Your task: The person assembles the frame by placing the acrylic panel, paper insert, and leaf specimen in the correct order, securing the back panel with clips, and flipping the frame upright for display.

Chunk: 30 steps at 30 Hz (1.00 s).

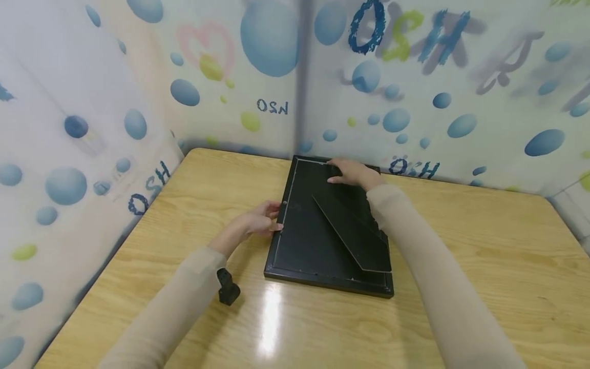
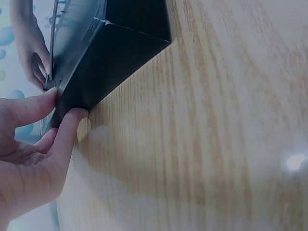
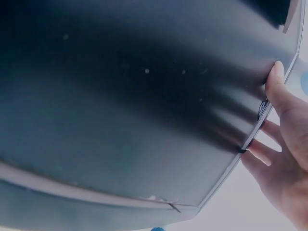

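Note:
A black picture frame lies face down on the wooden table, its backing board upward. A flat stand flap slants out from the backing. My left hand grips the frame's left edge, thumb on top and fingers against the side, as the left wrist view shows with the hand at the frame's black side. Up at the far edge, my right hand holds the rim. In the right wrist view the thumb of that hand rests on the backing and its fingers meet the edge beside small dark tabs.
The wooden table stretches to both sides of the frame. Printed wall panels with blue and green dots stand along the table's back and left. A black device is strapped at the left wrist.

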Tool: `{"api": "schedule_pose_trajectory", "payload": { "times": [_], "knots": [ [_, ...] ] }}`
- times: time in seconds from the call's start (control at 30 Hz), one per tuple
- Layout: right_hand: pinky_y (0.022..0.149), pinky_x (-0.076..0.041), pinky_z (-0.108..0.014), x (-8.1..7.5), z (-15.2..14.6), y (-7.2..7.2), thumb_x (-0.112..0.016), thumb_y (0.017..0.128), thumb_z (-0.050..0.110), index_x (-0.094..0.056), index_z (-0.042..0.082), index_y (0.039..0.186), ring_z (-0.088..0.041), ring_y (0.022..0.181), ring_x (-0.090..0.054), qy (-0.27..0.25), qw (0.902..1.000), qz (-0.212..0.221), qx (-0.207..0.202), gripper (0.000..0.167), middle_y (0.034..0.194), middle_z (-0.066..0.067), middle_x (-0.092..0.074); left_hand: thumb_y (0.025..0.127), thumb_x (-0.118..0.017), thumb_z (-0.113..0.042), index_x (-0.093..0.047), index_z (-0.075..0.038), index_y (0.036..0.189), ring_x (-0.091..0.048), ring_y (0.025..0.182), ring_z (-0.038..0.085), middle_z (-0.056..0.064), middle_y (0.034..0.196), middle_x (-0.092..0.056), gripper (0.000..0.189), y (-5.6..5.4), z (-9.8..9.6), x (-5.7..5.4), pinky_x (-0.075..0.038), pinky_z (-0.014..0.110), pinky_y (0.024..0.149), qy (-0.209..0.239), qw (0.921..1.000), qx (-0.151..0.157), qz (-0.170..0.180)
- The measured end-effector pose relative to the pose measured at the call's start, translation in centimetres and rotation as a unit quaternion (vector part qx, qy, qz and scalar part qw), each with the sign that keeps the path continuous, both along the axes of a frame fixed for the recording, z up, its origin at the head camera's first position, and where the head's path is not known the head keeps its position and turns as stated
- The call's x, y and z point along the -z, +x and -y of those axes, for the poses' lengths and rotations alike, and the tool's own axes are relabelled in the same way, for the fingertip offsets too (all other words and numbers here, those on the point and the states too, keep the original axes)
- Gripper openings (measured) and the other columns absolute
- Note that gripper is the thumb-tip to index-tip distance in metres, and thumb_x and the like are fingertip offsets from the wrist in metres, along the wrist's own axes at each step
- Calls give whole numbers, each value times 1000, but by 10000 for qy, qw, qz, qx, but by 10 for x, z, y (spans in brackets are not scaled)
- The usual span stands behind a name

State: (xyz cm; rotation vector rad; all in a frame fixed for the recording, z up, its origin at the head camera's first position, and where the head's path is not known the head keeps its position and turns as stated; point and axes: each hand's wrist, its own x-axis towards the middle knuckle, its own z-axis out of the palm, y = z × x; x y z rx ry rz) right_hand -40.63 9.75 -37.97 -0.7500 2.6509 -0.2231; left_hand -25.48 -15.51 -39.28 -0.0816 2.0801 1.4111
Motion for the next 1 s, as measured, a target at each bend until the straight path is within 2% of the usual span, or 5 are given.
{"api": "schedule_pose_trajectory", "payload": {
  "times": [0.27, 0.37, 0.57, 0.8, 1.0],
  "knots": [
    [111, -26, -47, -26, 7, 3, -46, 95, 33, -30, 4, 141, -34, 134, -29, 467, 9975, -487, -217, 57, 147, -19, -28, 87, -55, -1, -18, -7, 142, -24, 138, 29, 17, 150, -23, 67, -6, -1, -16, -38, 47, 105, -190, 9996, -5, -189],
    [111, -26, -48, -23, 3, 7, -48, 94, 35, -30, 5, 141, -35, 134, -29, 446, 9963, -710, -181, 58, 147, -19, -29, 86, -56, 0, -19, -5, 142, -24, 138, 30, 19, 149, -23, 67, -5, -3, -13, -38, 46, 104, -130, 9996, -17, -251],
    [112, -19, -54, -7, -17, 28, -50, 91, 44, -7, 6, 147, -39, 138, -16, -586, 9930, -421, 931, 80, 151, -22, -14, 86, -55, 1, -17, -3, 142, -23, 138, 33, 21, 150, -21, 68, 3, -4, -1, -39, 47, 103, -164, 9998, 81, -108],
    [110, -22, -56, -28, -75, 67, -39, 96, 39, 0, -4, 144, -45, 136, -13, -1594, 9592, 1178, 2014, 76, 149, -31, -5, 86, -52, 4, -7, 2, 145, -22, 137, 37, 24, 150, -16, 74, 3, -10, -4, -37, 49, 104, -468, 9982, 321, -186],
    [107, -35, -46, -24, -106, 100, -37, 98, 38, -6, -7, 144, -39, 130, -33, -2024, 9043, 2551, 2761, 72, 144, -31, -23, 86, -52, 6, -5, 2, 145, -29, 133, 37, 25, 149, -17, 76, -5, -12, -10, -38, 48, 103, -638, 9957, 657, -114]
  ]
}}
